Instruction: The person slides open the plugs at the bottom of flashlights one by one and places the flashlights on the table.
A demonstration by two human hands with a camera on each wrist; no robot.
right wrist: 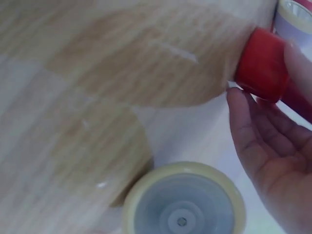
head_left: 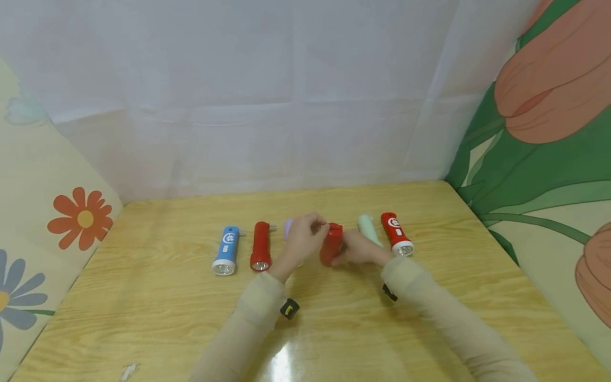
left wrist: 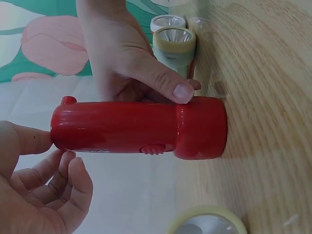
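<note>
A red flashlight [head_left: 330, 245] stands upright between my two hands, its wide head down at the tabletop. My left hand [head_left: 304, 236] pinches its tail end at the top between thumb and fingertip, the other fingers loosely curled. Lower down, my right hand [head_left: 359, 248] holds it near the head, with the thumb [left wrist: 183, 92] along the collar. A slide switch [left wrist: 153, 149] shows on its side. Just left of it lies a purple flashlight [head_left: 288, 227], mostly hidden behind my left hand. To the right lies a pale green flashlight [head_left: 368, 229], partly covered by my right hand.
Farther left lie a second red flashlight [head_left: 261, 245] and a blue flashlight [head_left: 227, 249] with a white rim. A red-and-white flashlight [head_left: 395, 232] lies at the right end of the row. Behind the wooden table [head_left: 191, 329] hangs a white cloth [head_left: 238, 148].
</note>
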